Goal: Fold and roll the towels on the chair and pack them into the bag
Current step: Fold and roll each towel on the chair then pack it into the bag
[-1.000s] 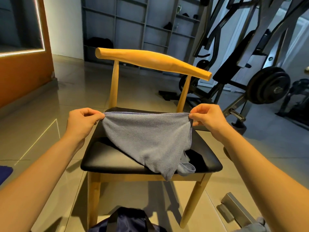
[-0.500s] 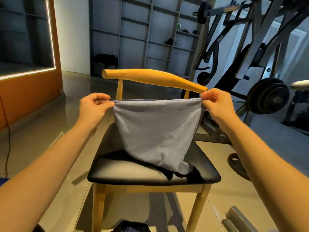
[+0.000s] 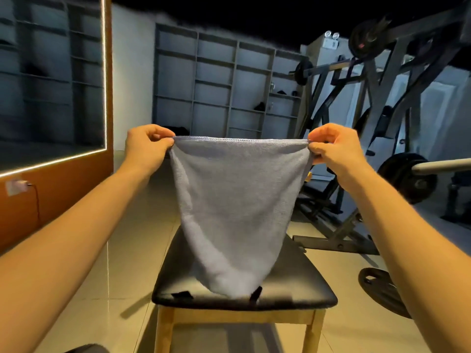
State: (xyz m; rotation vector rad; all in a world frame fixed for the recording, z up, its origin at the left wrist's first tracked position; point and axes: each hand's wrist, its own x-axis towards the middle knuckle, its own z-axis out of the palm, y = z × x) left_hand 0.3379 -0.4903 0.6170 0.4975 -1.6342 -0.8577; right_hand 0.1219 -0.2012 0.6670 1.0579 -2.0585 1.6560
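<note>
Stretched taut along its top hem, grey towel (image 3: 234,207) hanging over the black chair seat (image 3: 300,284), lowest fold just above the cushion, open floor (image 3: 132,238) either side. Pinched at the upper corners by left hand (image 3: 146,146) and right hand (image 3: 336,149), both arms extended forward.

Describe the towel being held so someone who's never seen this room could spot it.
Find the wooden chair with the black padded seat. Above it, the left hand and right hand pinch the top corners of a light grey terry towel. It is the only pale cloth there, hanging taut across the top and narrowing downward.
</note>
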